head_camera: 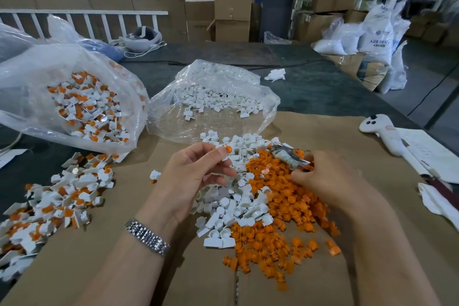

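A: Left hand (196, 176)?
B: Up above the pile of white caps (236, 199). Pinching a capped piece (225, 152) between thumb and forefinger: white body, orange plug at the top. Other fingers loosely curled beneath. Steel watch (148, 236) on the wrist.
A: And the right hand (325, 181)?
B: Down on the pile of orange plugs (285, 213), knuckles up, fingers curled under. Blurred; cannot tell whether gripping a plug or nothing. Just beside the fingertips, a small crinkled packet (289, 156), also blurred; touching or held, cannot tell.
A: Placement of the two piles?
B: Side by side and touching on the cardboard sheet (188, 281), white to the left, orange to the right, mixed a little along the seam.
A: Anything further left?
B: A heap of assembled pieces (62, 196), white with orange, spilling past the cardboard's edge. Behind it a clear bag (37, 77) full of the same. In the middle, behind the hands, a second clear bag (263, 107) with plain white caps only.
A: To the right?
B: A white controller (380, 129) lying near some papers (432, 149), well apart from the piles. Farther back on the dark table (310, 87), a crumpled white tissue (274, 74).
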{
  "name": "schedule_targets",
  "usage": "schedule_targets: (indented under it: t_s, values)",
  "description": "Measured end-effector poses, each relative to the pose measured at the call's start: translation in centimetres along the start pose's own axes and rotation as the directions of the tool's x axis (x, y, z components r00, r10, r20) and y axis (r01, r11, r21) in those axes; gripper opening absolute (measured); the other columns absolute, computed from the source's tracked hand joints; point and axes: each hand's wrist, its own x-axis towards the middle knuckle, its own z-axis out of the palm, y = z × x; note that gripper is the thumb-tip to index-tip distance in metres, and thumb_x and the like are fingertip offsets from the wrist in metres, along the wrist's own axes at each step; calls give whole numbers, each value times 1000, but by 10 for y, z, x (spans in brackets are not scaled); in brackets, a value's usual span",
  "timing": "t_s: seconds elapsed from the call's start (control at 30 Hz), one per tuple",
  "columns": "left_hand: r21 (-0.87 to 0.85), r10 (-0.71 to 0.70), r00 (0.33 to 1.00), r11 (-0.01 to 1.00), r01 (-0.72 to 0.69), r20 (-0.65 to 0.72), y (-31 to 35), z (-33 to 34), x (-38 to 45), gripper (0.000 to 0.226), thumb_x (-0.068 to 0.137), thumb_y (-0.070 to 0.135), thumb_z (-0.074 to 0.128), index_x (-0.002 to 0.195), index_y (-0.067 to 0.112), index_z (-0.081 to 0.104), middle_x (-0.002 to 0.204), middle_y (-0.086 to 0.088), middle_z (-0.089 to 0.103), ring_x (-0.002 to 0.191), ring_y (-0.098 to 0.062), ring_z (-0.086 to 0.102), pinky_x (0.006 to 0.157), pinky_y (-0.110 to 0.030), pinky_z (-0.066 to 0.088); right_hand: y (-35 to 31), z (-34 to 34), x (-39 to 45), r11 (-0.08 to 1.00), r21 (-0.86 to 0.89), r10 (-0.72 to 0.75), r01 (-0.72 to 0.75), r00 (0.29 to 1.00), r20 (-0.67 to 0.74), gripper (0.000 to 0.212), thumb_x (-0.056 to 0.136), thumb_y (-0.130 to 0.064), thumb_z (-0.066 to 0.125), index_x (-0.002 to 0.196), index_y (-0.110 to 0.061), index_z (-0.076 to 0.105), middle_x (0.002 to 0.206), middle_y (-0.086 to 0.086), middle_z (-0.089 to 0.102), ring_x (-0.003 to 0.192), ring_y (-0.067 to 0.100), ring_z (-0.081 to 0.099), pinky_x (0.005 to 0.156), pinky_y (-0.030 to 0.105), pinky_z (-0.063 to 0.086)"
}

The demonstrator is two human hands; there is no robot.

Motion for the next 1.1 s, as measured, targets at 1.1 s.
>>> schedule_targets:
  t_s: [1.1]
  values:
    - [79, 81, 991, 994, -73, -103, 2, 0, -2, 11, 93, 12, 71, 87, 4, 67, 76, -14, 72, 67, -25, 72, 57, -23, 56, -56, -2, -54, 882, 302, -423, 362, 890, 171, 46, 101, -54, 45, 86, -13, 58, 66, 1, 55, 54, 12, 47, 52, 30, 42]
